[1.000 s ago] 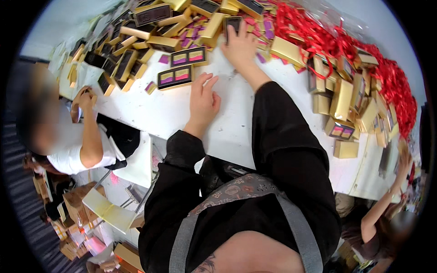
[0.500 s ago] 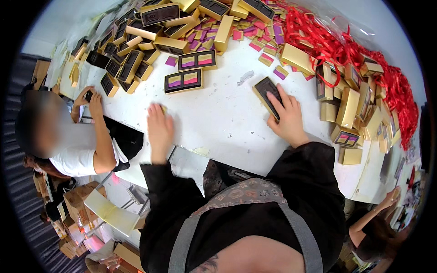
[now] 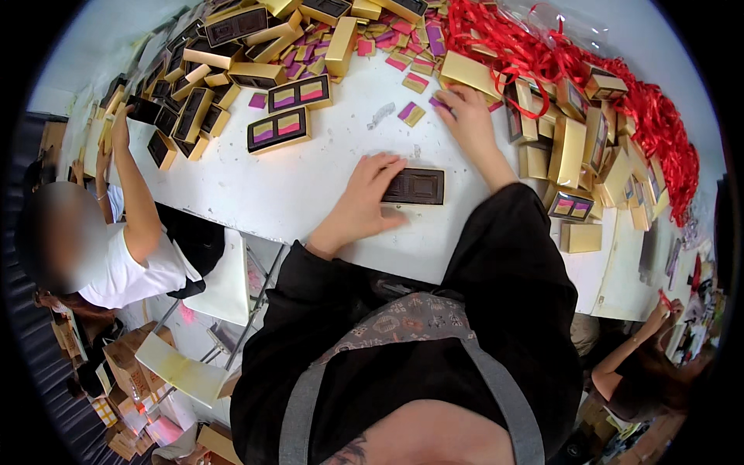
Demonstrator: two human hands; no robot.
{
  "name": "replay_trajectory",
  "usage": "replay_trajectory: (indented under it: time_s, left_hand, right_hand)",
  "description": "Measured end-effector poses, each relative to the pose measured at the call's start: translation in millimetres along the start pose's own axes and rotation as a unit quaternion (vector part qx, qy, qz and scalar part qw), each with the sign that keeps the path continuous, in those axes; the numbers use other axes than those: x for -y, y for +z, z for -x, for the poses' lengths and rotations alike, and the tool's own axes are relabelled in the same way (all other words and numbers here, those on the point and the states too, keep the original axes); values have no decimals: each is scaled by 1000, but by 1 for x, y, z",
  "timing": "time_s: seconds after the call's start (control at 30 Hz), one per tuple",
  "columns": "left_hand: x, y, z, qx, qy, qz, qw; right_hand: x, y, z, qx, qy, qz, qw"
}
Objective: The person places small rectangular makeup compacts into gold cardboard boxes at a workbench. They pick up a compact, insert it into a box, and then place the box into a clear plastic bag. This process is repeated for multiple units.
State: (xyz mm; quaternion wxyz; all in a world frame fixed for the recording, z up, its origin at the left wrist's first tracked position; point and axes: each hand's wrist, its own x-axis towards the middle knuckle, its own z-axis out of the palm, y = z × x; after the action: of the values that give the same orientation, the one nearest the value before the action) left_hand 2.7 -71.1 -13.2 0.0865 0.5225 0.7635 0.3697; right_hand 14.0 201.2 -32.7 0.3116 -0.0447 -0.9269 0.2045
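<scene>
- While our left hand (image 3: 361,198) spreads, thumb apart, over its left end, the dark-lined box (image 3: 422,187) lies on the table (image 3: 345,128).
- Our right hand (image 3: 467,124) half-curls at 1 purple piece (image 3: 436,101); we cannot tell whether it grips.

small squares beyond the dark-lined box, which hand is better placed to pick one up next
Probably the right hand: its fingertips are right beside the nearest squares. The left hand is farther off, with its fingers at the left end of the dark-lined box.
</scene>
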Motion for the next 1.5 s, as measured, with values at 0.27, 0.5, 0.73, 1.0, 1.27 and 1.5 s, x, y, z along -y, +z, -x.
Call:
replay_trajectory:
  time_s: [0.27,0.5,0.73,1.0,1.27,1.5]
  left_hand:
    - [3,9,13,-76,-127,121,982]
    - [2,7,12,-96,-83,69,990]
    - [0,2,6,-102,-18,21,994]
    - [7,-6,22,-104,-32,-34,993]
    - [5,-5,22,-102,-34,-36,993]
    - [12,-17,25,-57,-46,-6,997]
  right_hand:
    - [69,-30,45,128,-150,-185,963]
    - [106,-36,62,202,-232,-117,944]
    - [9,41,-48,37,-115,134,984]
    - [-12,5,2,97,-126,-134,978]
    - [45,21,5,77,81,163,980]
    - [66,-38,34,175,-151,-189,954]
